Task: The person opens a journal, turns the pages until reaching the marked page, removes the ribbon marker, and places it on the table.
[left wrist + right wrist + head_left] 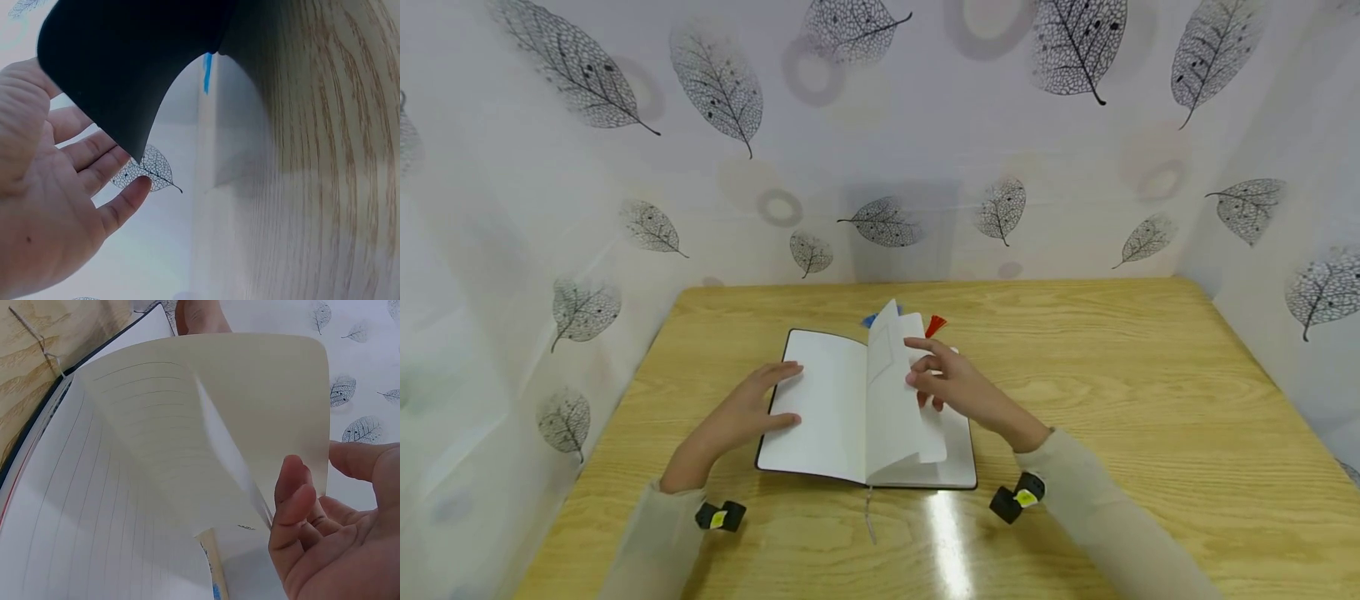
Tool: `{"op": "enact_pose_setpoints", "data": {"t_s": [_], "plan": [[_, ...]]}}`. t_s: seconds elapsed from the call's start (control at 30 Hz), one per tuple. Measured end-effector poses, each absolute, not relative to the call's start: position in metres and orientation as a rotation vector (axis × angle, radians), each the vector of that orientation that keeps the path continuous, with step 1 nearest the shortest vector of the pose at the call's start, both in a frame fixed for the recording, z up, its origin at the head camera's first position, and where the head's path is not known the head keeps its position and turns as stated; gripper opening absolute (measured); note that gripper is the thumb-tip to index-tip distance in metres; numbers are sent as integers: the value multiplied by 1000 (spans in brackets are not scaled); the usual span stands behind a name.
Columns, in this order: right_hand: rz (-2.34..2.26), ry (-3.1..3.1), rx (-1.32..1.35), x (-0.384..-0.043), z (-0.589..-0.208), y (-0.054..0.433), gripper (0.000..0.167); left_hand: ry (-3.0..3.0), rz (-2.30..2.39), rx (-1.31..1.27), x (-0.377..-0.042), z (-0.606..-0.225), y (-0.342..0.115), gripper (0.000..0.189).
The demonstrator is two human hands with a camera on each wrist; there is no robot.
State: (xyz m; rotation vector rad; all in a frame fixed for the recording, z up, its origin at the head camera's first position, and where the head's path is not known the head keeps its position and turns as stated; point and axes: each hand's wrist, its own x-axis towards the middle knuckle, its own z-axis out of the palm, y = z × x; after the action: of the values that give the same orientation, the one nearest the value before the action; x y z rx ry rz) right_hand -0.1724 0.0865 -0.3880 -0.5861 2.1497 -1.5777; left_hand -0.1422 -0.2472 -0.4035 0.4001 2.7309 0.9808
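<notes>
An open notebook (827, 400) with a black cover lies across the middle of the table. My left hand (751, 407) rests at its left edge, thumb and fingertips on the blank page. From below, the left wrist view shows the raised black cover (125, 69) hiding several fingertips. Above the right half, my right hand (958, 387) holds a raised page (887, 400) by its outer edge. In the right wrist view the thumb (356, 461) and curled fingers meet at the edge of the turned page (275, 394). Lined pages (100, 506) show beneath it.
A red tassel (936, 325) and a blue tassel (870, 320) stick out past the notebook's far edge. A thin ribbon (870, 517) trails from the spine toward the near side. Behind the wooden table (1112, 375) hangs a leaf-patterned sheet (925, 150).
</notes>
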Motion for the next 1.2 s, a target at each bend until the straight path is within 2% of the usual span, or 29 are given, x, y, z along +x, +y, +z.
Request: {"op": "enact_pose_setpoints", "data": {"t_s": [0.43,0.7,1.2], "plan": [[-1565,2105,-627,-169,-371,66,60,2713,1052,393,-137,-405,-250,71],[-1505,2100,-673,-163,-369,45,56,2707,1111,357,-134,-406,-256,68],[-1328,2179,-773,-144,-410,11,52,2678,1218,381,-131,-411,-273,67]]}}
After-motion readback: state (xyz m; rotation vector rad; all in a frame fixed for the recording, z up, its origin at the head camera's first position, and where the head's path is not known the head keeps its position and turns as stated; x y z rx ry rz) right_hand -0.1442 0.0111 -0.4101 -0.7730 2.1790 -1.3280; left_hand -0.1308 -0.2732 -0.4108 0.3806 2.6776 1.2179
